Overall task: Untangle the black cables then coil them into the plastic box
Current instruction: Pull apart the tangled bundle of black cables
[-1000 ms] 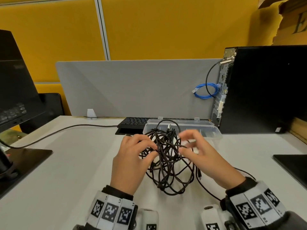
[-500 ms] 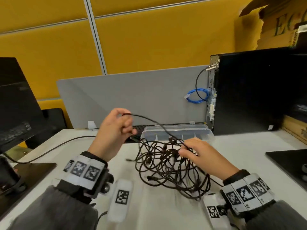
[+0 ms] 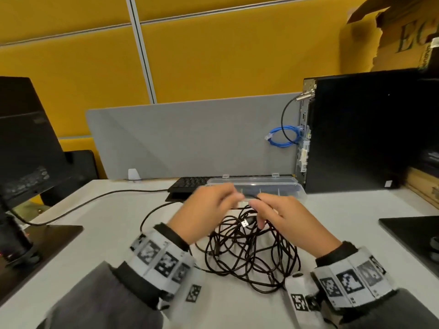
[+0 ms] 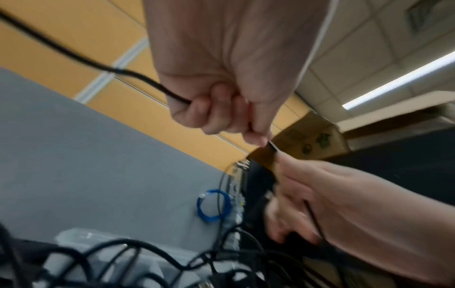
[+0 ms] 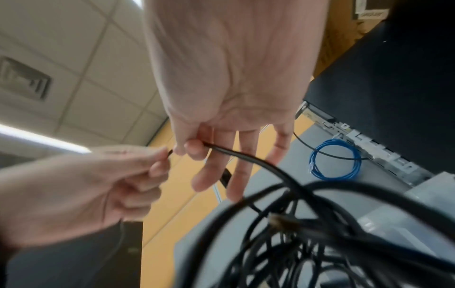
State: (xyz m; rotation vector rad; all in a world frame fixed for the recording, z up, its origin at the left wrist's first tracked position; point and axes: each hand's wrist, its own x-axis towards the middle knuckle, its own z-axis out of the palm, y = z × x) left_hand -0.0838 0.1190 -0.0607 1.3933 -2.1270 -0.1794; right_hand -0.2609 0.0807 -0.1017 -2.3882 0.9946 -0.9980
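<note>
A tangle of black cables [image 3: 249, 257] lies on the white desk, just in front of the clear plastic box [image 3: 266, 186]. Both hands meet above the tangle's far side. My left hand [image 3: 228, 198] is curled round one black strand [image 4: 98, 66], which runs out of the fist [image 4: 214, 115] to the left. My right hand [image 3: 256, 205] pinches the same strand [image 5: 246, 157] between thumb and forefinger [image 5: 192, 148], its other fingers spread. A USB plug [image 3: 244, 223] hangs under the right fingers. A loose loop [image 3: 152, 214] trails left of the tangle.
A black keyboard [image 3: 190, 184] lies behind the box, against a grey divider [image 3: 190, 138]. A black computer tower [image 3: 356, 138] with a blue cable coil [image 3: 282, 136] stands at the back right. A monitor [image 3: 23, 138] and its base [image 3: 35, 245] are left, a black pad [image 3: 413, 231] right.
My left hand, raised to the left with a pulled-out strand half a second ago, has come down and right to meet the right hand. The tangle has settled lower and spread out on the desk.
</note>
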